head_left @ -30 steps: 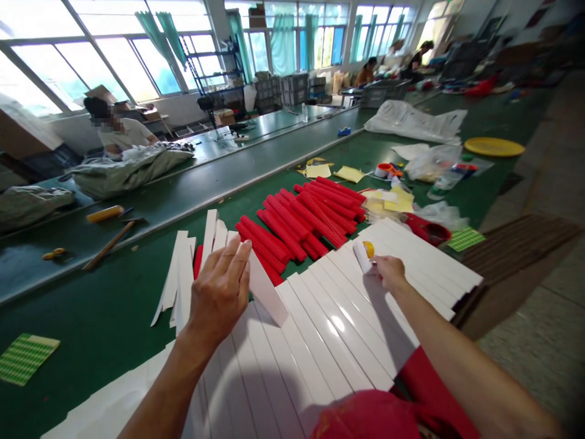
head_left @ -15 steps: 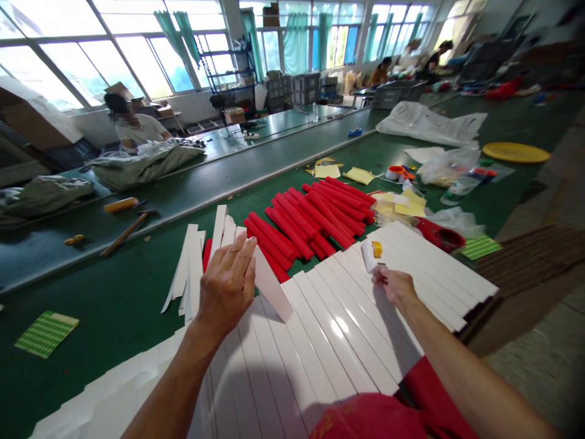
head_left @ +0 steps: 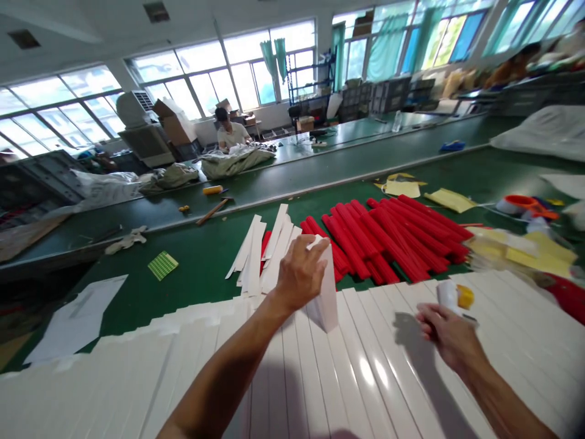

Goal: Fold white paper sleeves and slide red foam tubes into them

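My left hand [head_left: 301,268] is closed around a long white flat box [head_left: 325,292], which stands tilted up over the row of white boxes [head_left: 361,360]. Its fingers lie across the top end. My right hand [head_left: 450,338] hovers above the same row, thumb and fingertips pinched together; whatever they hold is too small to make out. Just behind it, a white tape dispenser [head_left: 448,294] with a yellow hub rests on the boxes. Beyond my hands lies a pile of red ribbed rods [head_left: 388,238]. Loose white strips [head_left: 251,259] lie left of the pile.
A hammer [head_left: 212,211] and a yellow roll [head_left: 212,190] lie on the bench farther back. Yellow papers [head_left: 450,199] and an orange tape roll [head_left: 521,202] are at the right. Another person [head_left: 233,134] sits across the bench. A green sheet [head_left: 163,265] lies left.
My view has swung to the left. My right hand has drawn leftward from the tape dispenser, which stays on the boxes. My left hand still holds the white box, now tilted more upright.
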Tool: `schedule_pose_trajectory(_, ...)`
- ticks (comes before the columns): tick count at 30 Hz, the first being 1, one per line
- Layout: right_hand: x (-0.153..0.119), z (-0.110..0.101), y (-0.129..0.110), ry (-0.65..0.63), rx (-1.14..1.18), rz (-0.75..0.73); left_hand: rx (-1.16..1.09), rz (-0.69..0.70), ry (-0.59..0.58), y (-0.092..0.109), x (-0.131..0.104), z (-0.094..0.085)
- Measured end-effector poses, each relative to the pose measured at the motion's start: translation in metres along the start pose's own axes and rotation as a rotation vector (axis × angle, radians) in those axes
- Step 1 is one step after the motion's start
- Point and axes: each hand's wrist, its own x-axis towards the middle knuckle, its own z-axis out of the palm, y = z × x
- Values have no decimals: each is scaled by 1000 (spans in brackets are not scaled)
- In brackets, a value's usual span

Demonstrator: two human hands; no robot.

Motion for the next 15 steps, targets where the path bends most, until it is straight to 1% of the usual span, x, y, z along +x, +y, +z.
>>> schedule_pose_trajectory(1, -14, 22, -16, -107, 15, -6, -1, 8, 2, 4, 0, 0)
schedule_pose_trajectory(2, -29, 45, -34, -220, 40, -55, -4, 11, 7, 9, 0, 0)
schedule_pose_trajectory(4, -61, 89, -73, -404, 52, -158, -8, 19, 25, 16, 1, 2)
schedule_pose_trajectory(6, -90, 124, -103, -538, 51, -238, -10, 22, 43, 22, 1, 3)
schedule_pose_trajectory(7, -100, 136, -113, -584, 38, -273, -15, 12, 52, 24, 0, 5)
schedule_pose_trajectory(8, -108, 146, -119, -613, 26, -304, -26, -4, 61, 25, -1, 6)
schedule_pose_trajectory(10, -117, 158, -123, -634, -2, -347, -56, -48, 84, 28, -3, 9)
schedule_pose_trajectory(12, -119, 164, -120, -626, -27, -353, -70, -74, 113, 31, -5, 11)
schedule_pose_trajectory(15, -118, 167, -119, -597, -79, -333, -54, -83, 142, 34, -6, 14)
